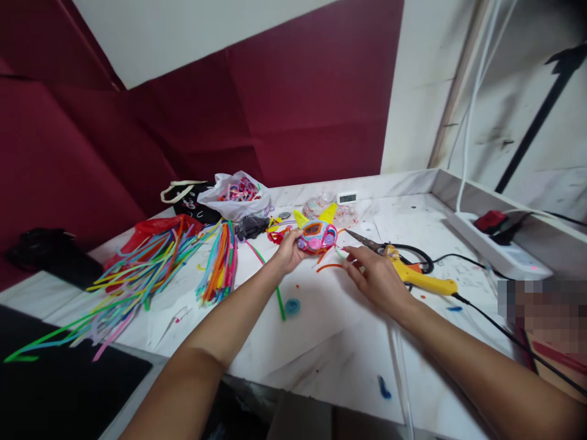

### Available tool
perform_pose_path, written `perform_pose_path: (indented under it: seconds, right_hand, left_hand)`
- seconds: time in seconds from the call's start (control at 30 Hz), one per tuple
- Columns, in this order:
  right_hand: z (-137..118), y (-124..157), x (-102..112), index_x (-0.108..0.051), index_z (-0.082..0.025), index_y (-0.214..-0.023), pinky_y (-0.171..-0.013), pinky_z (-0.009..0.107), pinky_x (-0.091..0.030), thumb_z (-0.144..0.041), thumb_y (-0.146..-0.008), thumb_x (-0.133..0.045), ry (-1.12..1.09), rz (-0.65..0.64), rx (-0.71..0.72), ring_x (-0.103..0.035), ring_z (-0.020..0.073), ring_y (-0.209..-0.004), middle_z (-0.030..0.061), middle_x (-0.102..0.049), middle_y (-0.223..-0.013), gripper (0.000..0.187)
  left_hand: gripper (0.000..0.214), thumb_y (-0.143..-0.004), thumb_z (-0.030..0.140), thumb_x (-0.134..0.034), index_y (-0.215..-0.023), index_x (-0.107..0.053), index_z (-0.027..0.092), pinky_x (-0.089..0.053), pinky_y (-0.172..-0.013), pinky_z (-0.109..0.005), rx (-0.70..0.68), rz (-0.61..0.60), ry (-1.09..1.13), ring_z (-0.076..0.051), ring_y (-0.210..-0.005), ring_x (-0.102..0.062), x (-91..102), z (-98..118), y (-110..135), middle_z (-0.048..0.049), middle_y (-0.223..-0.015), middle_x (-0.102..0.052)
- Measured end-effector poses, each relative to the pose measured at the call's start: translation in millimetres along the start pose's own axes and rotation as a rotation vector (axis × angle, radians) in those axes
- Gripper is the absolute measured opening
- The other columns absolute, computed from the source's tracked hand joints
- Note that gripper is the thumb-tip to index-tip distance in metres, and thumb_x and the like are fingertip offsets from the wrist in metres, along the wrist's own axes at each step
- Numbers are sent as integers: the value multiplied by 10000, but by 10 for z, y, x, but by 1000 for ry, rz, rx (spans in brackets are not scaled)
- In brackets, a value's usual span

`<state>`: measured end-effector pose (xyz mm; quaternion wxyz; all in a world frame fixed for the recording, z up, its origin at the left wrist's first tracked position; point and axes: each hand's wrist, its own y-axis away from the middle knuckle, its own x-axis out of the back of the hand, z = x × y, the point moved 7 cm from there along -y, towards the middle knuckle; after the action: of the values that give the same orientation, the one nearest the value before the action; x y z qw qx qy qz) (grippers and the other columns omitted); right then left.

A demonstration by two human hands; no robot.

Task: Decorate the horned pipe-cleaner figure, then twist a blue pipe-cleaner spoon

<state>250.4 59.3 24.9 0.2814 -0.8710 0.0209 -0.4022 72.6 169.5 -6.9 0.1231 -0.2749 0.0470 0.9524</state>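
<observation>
My left hand (290, 252) is closed around the side of a colourful pipe-cleaner mask (314, 236) with two yellow pointed ears, orange-brown eye patches and pink and purple coils along its lower edge. My right hand (373, 275) is just right of the mask, its fingers bent together at a short pale green strip (340, 251), which seems pinched at the fingertips. An orange pipe cleaner (329, 266) lies below the mask. Close behind my right hand are black-handled scissors (367, 240) and a yellow glue gun (428, 280).
Bundles of pipe cleaners (220, 263) lie at left, beside a red bag (158, 231). A white bag of scraps (236, 195) and a small digital clock (347, 198) stand behind. A power strip (499, 247) and cords run along the right. A blue coil (292, 306) lies in front.
</observation>
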Motion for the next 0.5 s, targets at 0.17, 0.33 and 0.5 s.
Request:
perform_pose_path:
  seconds: [0.17, 0.33, 0.5]
  right_hand:
    - [-90, 31, -56, -633, -149, -1170, -767, 351, -505, -245, -927, -442, 120, -86, 56, -671, 241, -902, 139, -676, -1083, 323]
    - [-148, 39, -96, -657, -176, -1120, -753, 336, -497, -243, -933, -430, 143, -118, 54, -679, 236, -899, 128, -682, -1066, 301]
    - [-91, 40, -114, -664, -165, -1104, -730, 345, -485, -239, -908, -449, 77, -116, 16, -671, 228, -822, 120, -694, -1006, 300]
  left_hand:
    - [317, -818, 228, -525, -1100, -615, 113, -550, -877, -506, 15, -8, 14, -259, -928, -710, 41, -42, 17, -119, -973, -745]
    - [336, -818, 249, -527, -1114, -608, 111, -559, -855, -474, 15, -7, -12, -245, -900, -711, 56, -55, 22, -112, -984, -741]
    - [318, -792, 248, -559, -1078, -618, 124, -581, -767, -446, 21, -30, -47, -240, -832, -711, 22, -85, 44, -107, -976, -738]
